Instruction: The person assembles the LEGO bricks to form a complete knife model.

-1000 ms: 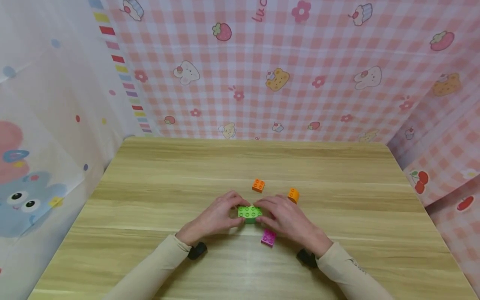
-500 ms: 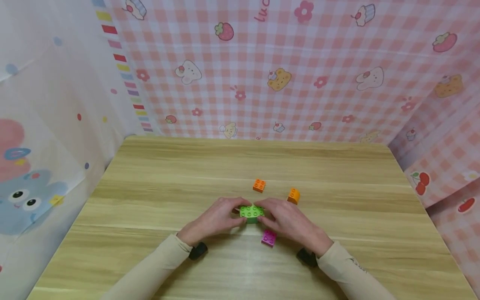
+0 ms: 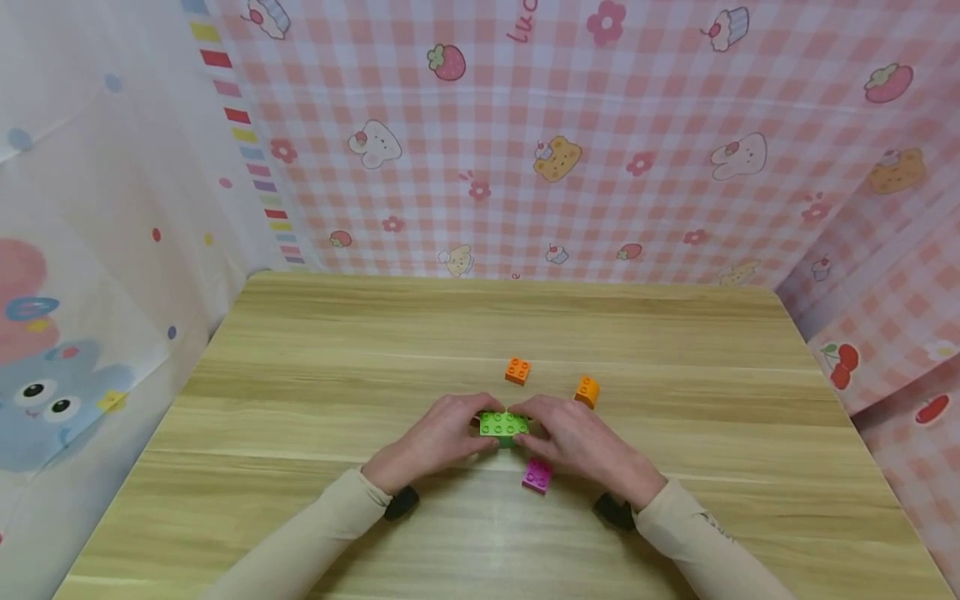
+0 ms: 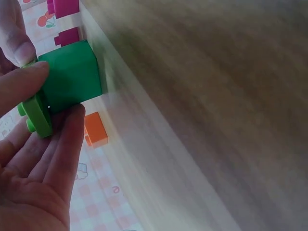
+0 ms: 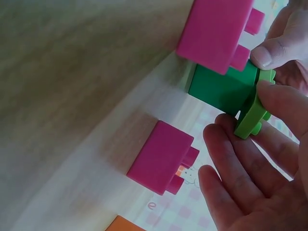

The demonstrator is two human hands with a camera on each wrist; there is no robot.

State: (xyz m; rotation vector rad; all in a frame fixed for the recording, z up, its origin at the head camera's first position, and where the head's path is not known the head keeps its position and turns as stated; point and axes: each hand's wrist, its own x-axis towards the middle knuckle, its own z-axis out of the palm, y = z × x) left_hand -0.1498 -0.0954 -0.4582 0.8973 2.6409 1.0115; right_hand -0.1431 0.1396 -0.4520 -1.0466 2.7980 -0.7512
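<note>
A light green studded brick (image 3: 502, 423) lies over a dark green block (image 3: 506, 443), pinched from both ends by my two hands. My left hand (image 3: 438, 437) holds its left end, thumb on the near side and fingers on the far side. At the right end, my right hand (image 3: 573, 437) grips it in the same way. Both wrist views show the light green brick (image 5: 252, 113) slightly tilted against the dark green block (image 5: 224, 86), with a narrow gap at one end. The block stands on the table (image 4: 202, 96).
A pink brick (image 3: 537, 476) sits just in front of the right hand; the right wrist view holds a second pink brick (image 5: 161, 158). Beyond the hands are a square orange brick (image 3: 517, 371) and a rounded orange brick (image 3: 587, 392). Patterned cloth (image 3: 480, 108) hangs behind the table.
My left hand's raised fingers have come down, and that hand has shifted slightly right along the light green brick. The brick has moved slightly right. The right hand has stayed nearly in place.
</note>
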